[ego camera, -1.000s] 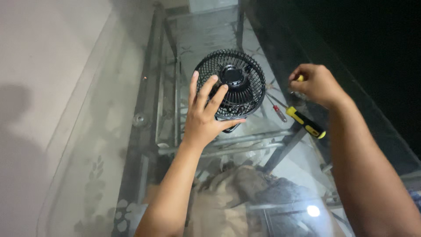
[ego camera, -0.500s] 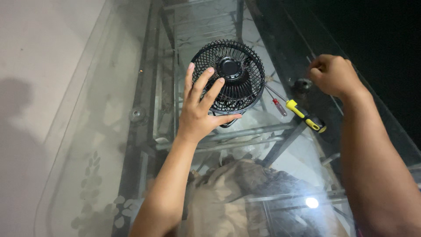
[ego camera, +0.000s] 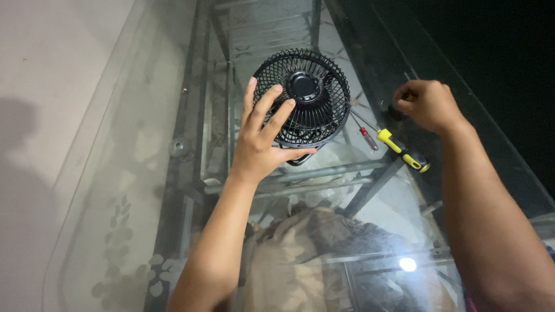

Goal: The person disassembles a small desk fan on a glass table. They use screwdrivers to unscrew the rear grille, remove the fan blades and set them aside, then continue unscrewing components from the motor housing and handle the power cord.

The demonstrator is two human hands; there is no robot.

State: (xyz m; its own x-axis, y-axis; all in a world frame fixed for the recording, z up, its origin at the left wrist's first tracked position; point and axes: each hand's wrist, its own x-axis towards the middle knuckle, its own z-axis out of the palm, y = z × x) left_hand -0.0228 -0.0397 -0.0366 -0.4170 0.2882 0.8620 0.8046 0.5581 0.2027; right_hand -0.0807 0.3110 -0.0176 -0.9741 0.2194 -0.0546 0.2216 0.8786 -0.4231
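Room to spare left of the small black round wire-grille fan (ego camera: 303,98) on bare clear glass tabletop (ego camera: 133,190), its far right edge close beyond. Left hand (ego camera: 263,141) open, fingers spread, flat against the grille's near side. Right hand (ego camera: 425,104) curled shut near the edge, contents hidden. Between them a yellow-and-black-handled screwdriver (ego camera: 403,150) and a red-handled screwdriver (ego camera: 367,137). Metal frame (ego camera: 324,173) below; dim surroundings.
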